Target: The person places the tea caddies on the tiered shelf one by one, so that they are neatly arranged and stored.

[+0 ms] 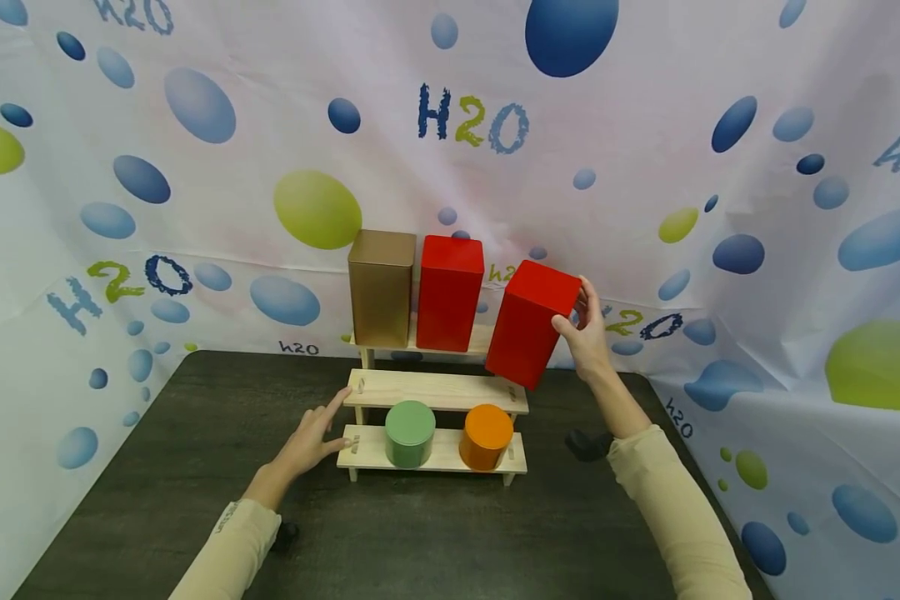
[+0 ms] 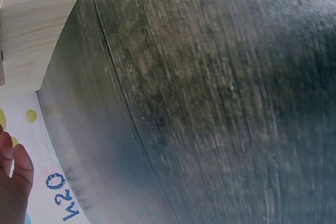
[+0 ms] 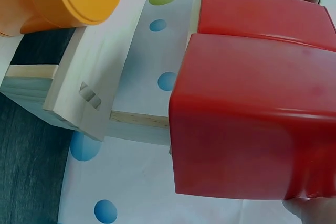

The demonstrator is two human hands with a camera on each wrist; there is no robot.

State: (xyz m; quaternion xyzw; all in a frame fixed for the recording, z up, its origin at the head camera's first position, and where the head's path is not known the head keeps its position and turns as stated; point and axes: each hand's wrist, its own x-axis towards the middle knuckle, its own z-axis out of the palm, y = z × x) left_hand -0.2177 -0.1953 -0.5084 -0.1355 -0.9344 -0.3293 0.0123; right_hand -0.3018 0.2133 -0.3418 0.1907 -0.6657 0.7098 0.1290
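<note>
My right hand (image 1: 588,337) grips a tall red box (image 1: 528,325) by its upper right side. The box tilts, its top leaning right, at the right end of the top step of a pale wooden three-step stand (image 1: 427,389). Upright on that top step are a gold box (image 1: 381,296) and a second red box (image 1: 450,300). On the lowest step stand a green canister (image 1: 410,433) and an orange canister (image 1: 486,437). My left hand (image 1: 307,437) is at the stand's left end, forefinger extended towards the middle step and thumb towards the lowest. In the right wrist view, the held box hides most of the hand.
The stand rests on a dark wood-grain table (image 1: 390,533). Behind and beside it hangs a white backdrop (image 1: 232,208) printed with blue and green spots. A small dark object (image 1: 588,444) lies near the right sleeve.
</note>
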